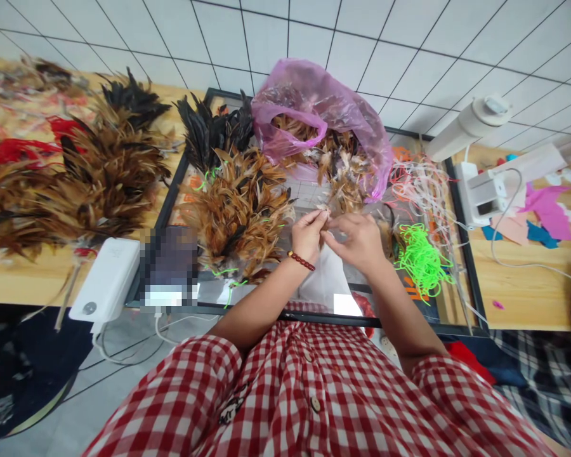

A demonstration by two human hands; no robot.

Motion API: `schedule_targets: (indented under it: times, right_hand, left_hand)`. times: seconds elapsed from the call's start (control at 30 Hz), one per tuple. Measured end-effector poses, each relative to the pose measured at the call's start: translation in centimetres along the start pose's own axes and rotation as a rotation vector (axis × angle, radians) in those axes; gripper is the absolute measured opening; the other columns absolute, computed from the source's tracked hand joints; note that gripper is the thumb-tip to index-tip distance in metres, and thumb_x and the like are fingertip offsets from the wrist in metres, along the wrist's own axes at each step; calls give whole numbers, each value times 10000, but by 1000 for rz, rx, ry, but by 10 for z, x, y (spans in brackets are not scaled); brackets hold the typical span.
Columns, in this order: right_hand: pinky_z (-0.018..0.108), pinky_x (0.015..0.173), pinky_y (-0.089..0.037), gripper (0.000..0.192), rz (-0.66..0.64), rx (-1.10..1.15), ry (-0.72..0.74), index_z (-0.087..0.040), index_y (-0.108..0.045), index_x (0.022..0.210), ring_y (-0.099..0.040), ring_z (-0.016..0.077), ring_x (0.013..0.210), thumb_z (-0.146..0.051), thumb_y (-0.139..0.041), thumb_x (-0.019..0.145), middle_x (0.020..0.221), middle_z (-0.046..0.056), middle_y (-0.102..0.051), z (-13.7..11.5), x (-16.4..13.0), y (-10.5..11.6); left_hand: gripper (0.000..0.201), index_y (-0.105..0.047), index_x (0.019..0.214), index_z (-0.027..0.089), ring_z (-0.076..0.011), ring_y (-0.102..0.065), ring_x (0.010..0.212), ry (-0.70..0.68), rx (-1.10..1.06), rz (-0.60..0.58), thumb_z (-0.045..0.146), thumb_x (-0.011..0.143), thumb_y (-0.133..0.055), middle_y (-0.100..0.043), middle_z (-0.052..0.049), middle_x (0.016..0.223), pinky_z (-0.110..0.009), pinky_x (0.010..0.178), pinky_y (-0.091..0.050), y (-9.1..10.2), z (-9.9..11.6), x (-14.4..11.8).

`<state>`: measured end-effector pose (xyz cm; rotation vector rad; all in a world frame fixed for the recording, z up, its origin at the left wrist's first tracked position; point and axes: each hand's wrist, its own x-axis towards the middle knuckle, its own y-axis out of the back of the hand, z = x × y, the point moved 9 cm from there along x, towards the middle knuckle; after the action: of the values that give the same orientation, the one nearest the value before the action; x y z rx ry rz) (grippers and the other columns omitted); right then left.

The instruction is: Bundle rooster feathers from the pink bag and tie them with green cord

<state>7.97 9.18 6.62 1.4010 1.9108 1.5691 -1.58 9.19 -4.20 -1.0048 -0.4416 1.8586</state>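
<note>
Over the middle of the framed glass board [276,310], my left hand [307,240] is closed in a pinch at what looks like a small pale feather [321,207]. My right hand [361,241] faces it from the right, thumb and fingers bent towards the same spot. Motion smears its fingertips, so I cannot tell whether they hold anything. Just beyond both hands, loose brown and whitish feathers [345,184] spill out of a pink plastic bag [371,127]. Left of my left hand lies a big heap of brown feather bunches [247,216], tied with green string.
Black feathers [214,130] lie at the board's back left. Green cords [421,260] and white-pink strings [423,190] lie on the right. A blurred-out phone [169,263], a white power bank [105,279], more feather bunches [90,190] and a white charger [488,197] sit around.
</note>
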Motion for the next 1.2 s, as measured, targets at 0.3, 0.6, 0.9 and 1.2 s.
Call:
schedule_targets:
  times: [0.3,0.6,0.9,1.2]
  right_hand:
    - [343,683,-502,337,93,732,-239,-239,-743,864,-625,176,744,-576,-747,847,890,48,-700,50,6,-8]
    - [339,747,-537,435,-15,961,-366,-257,-759,957,-622,167,788,-625,-826,736,904,27,-694,67,0,-28]
    - [358,707,-525,415,19,951,-384,-247,-713,669,-598,183,724,-632,-868,681,745,32,-648,75,-3,-20]
    - [462,1153,-452,381,-32,746,-91,-307,-776,1211,-618,228,1280,-551,-591,983,1305,85,-707,50,-2,-9]
  left_hand:
    - [217,-763,684,157,-75,-625,585,53,84,-96,235,575,-934,-707,18,604,-242,691,-510,-9,-6,-6]
    - [214,-711,583,152,-73,-566,578,80,245,-237,253,667,-881,-647,4,573,-250,675,-468,-20,-5,-15]
    - [292,-746,682,157,-90,-589,621,106,354,-374,398,631,-903,-672,-2,619,-260,715,-482,-25,-16,-15]
    - [315,-714,654,152,-86,-548,612,11,358,-322,421,667,-876,-628,5,598,-248,667,-451,-19,-7,-11]
